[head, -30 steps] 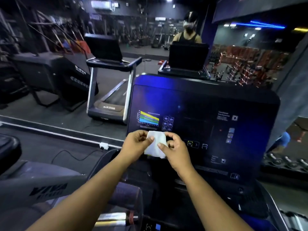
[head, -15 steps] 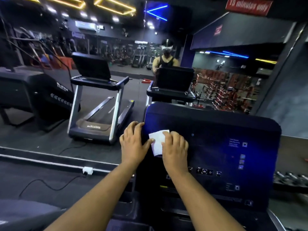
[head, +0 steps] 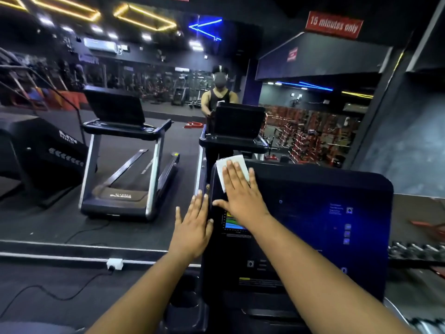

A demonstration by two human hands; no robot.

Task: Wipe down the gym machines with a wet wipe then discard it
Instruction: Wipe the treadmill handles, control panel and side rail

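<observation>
A white wet wipe (head: 222, 168) lies flat on the top left corner of the dark treadmill console screen (head: 313, 220). My right hand (head: 240, 191) presses on the wipe with straight, spread fingers and covers most of it. My left hand (head: 193, 227) is flat with straight fingers beside the console's left edge, just below the right hand, holding nothing. A small coloured graph (head: 232, 222) glows on the screen under my right wrist.
A wall mirror ahead reflects the treadmills (head: 125, 162) and a person (head: 218, 97). A white power socket (head: 115, 263) with a cable sits on the floor ledge at the left. Dumbbells (head: 416, 249) lie at the right. A dark machine (head: 36, 150) stands far left.
Both hands held the wipe in front of the screen; now the left hand has let go and dropped to the side. The right hand has slid the wipe up to the console's top left corner.
</observation>
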